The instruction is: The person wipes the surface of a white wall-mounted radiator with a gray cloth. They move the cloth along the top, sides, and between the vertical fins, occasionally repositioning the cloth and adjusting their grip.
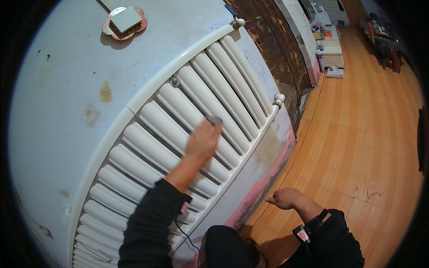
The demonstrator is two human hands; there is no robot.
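Note:
In front of the white radiator [161, 129], my left hand [202, 139] grips a small grey round object [215, 120]; the hand is slightly blurred. A round metal fixing [174, 81] sits between two radiator columns, up and to the left of that hand. My right hand [285, 198] hangs over the wood-look floor [348, 144], right of the radiator. Its fingers are curled, with no object visible; the inside of the palm is hidden.
A pink dish with a pale block [125, 20] is on the wall. A blue-handled valve [230, 10] tops the radiator; a lower pipe fitting [278, 100] is at its side. A black cord [189, 238] hangs from my left sleeve. White drawers [330, 57] and a red cylinder [396, 61] stand farther off.

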